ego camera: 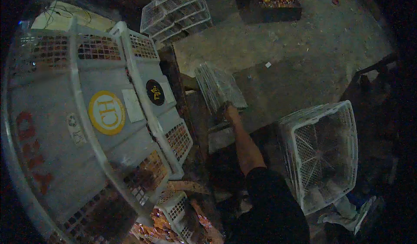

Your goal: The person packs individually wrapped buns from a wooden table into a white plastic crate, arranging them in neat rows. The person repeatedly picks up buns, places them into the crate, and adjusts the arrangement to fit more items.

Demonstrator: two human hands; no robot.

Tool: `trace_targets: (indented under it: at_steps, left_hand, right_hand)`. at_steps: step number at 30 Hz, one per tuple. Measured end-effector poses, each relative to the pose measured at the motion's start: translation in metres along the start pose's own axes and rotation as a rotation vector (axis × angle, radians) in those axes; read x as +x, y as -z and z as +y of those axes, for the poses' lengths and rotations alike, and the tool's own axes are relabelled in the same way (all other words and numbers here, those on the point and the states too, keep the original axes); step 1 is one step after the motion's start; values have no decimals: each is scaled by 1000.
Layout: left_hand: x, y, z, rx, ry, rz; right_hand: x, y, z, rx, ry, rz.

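Observation:
My right hand point(230, 112), at the end of a bare forearm and black sleeve, is closed on the near corner of a bundle of flat, pale plastic sheets point(221, 87). The bundle's exact kind is hard to tell in the dim light. My left hand is out of view. To the left, tall stacked white plastic crates point(107, 74) with grid panels and stickers hold brownish contents. Below them, a smaller white crate point(177, 208) stands beside shiny wrapped packets point(159, 224).
Nested white crates point(322, 159) lie tilted at the right, beside a leg and shoe point(361, 214). More white crates point(177, 12) are stacked at the top. A dark box of colourful items point(278, 3) sits on the concrete floor point(319, 35), where a small white scrap point(268, 65) lies.

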State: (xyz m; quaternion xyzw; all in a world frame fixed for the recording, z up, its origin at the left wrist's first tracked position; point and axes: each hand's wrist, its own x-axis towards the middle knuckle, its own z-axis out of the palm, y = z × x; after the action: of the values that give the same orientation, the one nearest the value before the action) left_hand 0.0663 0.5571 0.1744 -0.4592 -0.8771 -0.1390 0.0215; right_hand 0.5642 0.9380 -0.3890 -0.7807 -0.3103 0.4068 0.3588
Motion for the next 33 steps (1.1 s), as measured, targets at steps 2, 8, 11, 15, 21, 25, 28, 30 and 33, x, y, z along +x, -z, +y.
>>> trace_targets:
  at_steps: [2, 8, 11, 15, 21, 25, 28, 30, 33]
  left_hand:
    - [2, 0, 9, 16, 10, -4]
    - [7, -6, 22, 17, 37, -3]
    - [7, -6, 23, 11, 41, -1]
    - [0, -8, 18, -15, 61, 8]
    - [-8, -15, 6, -75, 85, 17]
    - [-7, -13, -1, -85, 78, 20]
    - [-10, -8, -4, -85, 88, 27]
    - [-12, -5, -5, -74, 95, 34]
    - [-13, 0, -4, -64, 101, 39]
  right_hand:
    - [10, -19, 0, -110, 244, 241]
    - [-5, -17, -16, -14, 93, 67]
    - [-27, -5, -33, 50, 162, 113]
    - [-71, 18, -39, -188, 1, 235]
    - [-86, 57, -26, -213, 209, 141]
    - [-59, 52, -47, 28, 212, 98]
    - [-51, 49, -66, 168, 281, 57]
    - [-51, 49, -77, 242, 319, 104]
    - [-48, 53, -84, 339, 119, 48]
